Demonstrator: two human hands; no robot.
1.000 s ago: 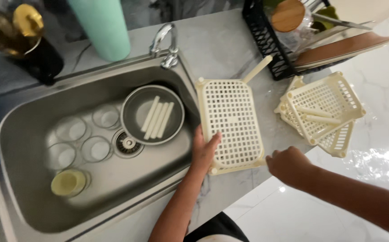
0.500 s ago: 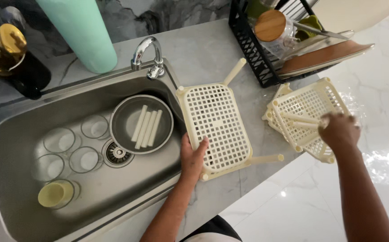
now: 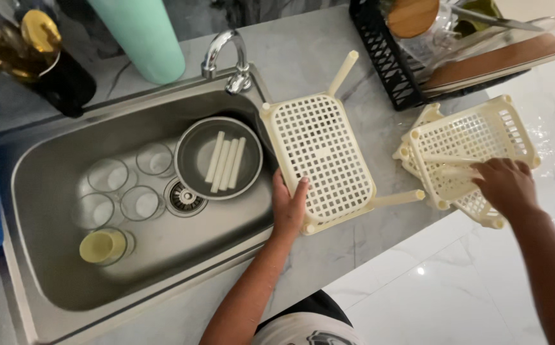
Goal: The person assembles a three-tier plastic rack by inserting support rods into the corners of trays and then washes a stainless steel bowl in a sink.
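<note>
Perforated shelf (image 3: 319, 156) on grey marble counter (image 3: 303, 48); left hand (image 3: 288, 207) grip flat, right hand (image 3: 506, 182) grip unclear.

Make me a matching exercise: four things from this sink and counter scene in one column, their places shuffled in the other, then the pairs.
Things:
1. left hand
2. right hand
3. white tubes
4. yellow cup

Places:
A. in the round pan in the sink
B. on the stacked trays by the black rack
C. on the sink floor, near corner
D. on the edge of the flat tray

Pairs: 1-D, 2-B, 3-A, 4-C
</note>
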